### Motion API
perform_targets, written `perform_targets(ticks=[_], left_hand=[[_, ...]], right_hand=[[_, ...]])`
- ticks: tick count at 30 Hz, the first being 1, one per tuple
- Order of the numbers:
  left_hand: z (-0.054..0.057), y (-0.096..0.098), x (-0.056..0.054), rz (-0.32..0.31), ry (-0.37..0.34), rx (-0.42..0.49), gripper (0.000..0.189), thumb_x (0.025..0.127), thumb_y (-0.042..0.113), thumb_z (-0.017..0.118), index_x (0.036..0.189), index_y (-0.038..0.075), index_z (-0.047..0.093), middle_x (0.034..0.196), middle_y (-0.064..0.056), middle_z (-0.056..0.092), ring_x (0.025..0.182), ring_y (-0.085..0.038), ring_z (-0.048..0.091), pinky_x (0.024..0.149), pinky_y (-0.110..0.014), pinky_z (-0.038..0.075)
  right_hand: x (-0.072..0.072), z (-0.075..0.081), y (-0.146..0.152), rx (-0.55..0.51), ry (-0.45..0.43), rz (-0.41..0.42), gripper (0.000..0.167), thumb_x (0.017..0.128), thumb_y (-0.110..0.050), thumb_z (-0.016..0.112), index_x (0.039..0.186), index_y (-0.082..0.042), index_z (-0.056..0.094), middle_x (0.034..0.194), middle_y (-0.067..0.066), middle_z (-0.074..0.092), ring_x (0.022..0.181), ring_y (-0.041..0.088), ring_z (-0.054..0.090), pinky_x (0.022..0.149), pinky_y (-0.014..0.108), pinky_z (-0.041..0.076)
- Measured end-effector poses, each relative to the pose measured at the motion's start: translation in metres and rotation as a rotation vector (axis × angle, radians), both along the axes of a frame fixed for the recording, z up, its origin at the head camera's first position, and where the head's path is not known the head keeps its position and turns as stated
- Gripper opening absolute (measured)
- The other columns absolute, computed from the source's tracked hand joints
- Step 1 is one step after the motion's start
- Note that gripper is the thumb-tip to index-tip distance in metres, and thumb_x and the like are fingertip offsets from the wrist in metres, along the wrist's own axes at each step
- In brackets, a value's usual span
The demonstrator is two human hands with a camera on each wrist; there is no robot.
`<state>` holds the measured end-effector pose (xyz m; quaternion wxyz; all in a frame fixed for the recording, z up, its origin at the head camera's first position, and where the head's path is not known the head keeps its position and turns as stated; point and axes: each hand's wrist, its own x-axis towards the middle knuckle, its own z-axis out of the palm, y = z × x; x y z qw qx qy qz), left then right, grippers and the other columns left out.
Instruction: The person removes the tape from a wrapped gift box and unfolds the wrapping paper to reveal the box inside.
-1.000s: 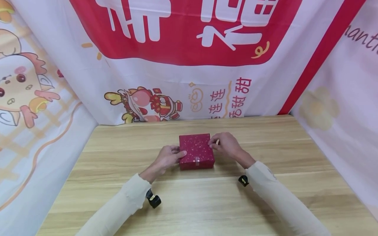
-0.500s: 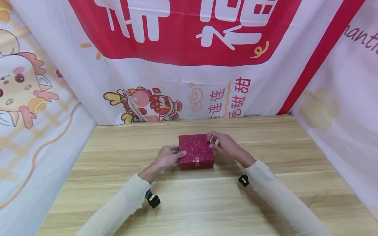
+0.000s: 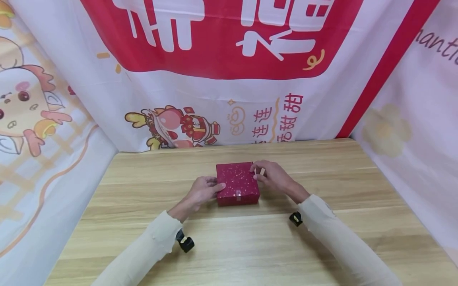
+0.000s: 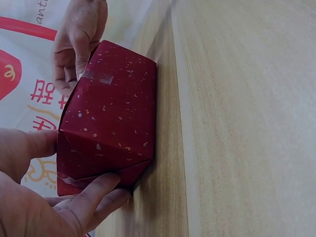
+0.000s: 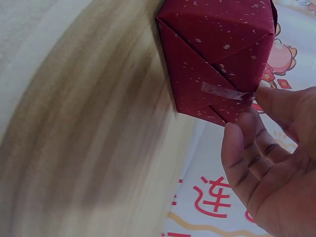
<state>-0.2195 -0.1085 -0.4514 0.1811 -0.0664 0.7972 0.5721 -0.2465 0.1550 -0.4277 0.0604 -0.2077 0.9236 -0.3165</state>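
Observation:
A gift box (image 3: 237,180) in dark red speckled paper sits on the wooden table. My left hand (image 3: 202,192) grips its left side, with the thumb on top and fingers against the folded end (image 4: 106,165). At the right edge, my right hand (image 3: 273,174) has its fingers curled over the top rim. In the right wrist view, the right thumb (image 5: 279,101) and a fingertip meet at the end of a clear tape strip (image 5: 222,92) on the folded side. Another piece of clear tape (image 3: 238,194) shows on the front face.
The wooden table (image 3: 229,246) extends around the box. Behind it hangs a white and red printed cloth (image 3: 229,71), with printed cloths also at the left and right. A black wrist camera (image 3: 185,241) hangs under the left sleeve, another (image 3: 295,219) under the right.
My right hand's index finger has shifted slightly away from the thumb, toward the back of the box's top edge. The box and left hand stay nearly in place.

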Motion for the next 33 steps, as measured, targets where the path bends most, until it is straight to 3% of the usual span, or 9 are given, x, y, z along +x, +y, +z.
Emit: perform_targets(ticks=[12,19,26,33], left_hand=[[0.000,0.001,0.000,0.004,-0.007,-0.005,0.054,0.094,0.026,0.068,0.139,0.003,0.051,0.134,-0.016,0.061,0.114,-0.026,0.066,0.091,-0.032,0.059],[-0.001,0.001,0.000,0.005,-0.003,-0.011,0.054,0.094,0.026,0.068,0.139,0.003,0.051,0.134,-0.016,0.060,0.115,-0.027,0.065,0.091,-0.033,0.059],[-0.001,-0.001,0.000,0.010,-0.007,-0.003,0.054,0.093,0.026,0.068,0.138,0.002,0.051,0.133,-0.015,0.061,0.114,-0.027,0.066,0.090,-0.033,0.059],[-0.001,0.000,-0.001,0.009,-0.012,-0.004,0.055,0.093,0.027,0.069,0.139,0.003,0.050,0.133,-0.015,0.061,0.115,-0.027,0.065,0.090,-0.033,0.059]], right_hand=[[0.004,0.001,-0.002,0.056,0.095,-0.032,0.005,0.092,-0.015,0.068,0.092,-0.019,0.071,0.093,-0.002,0.066,0.080,0.013,0.059,0.071,0.026,0.054],[0.001,-0.002,-0.003,0.042,0.068,0.019,0.004,0.094,-0.013,0.065,0.091,-0.015,0.066,0.092,0.001,0.062,0.083,0.014,0.058,0.073,0.026,0.054],[-0.002,-0.009,0.000,-0.027,0.040,0.047,0.011,0.097,-0.012,0.061,0.107,-0.014,0.063,0.099,0.003,0.061,0.087,0.017,0.059,0.075,0.027,0.055],[-0.001,-0.007,0.001,-0.045,0.027,0.019,0.007,0.095,-0.012,0.063,0.091,-0.018,0.065,0.095,0.001,0.061,0.083,0.015,0.057,0.072,0.026,0.054]])
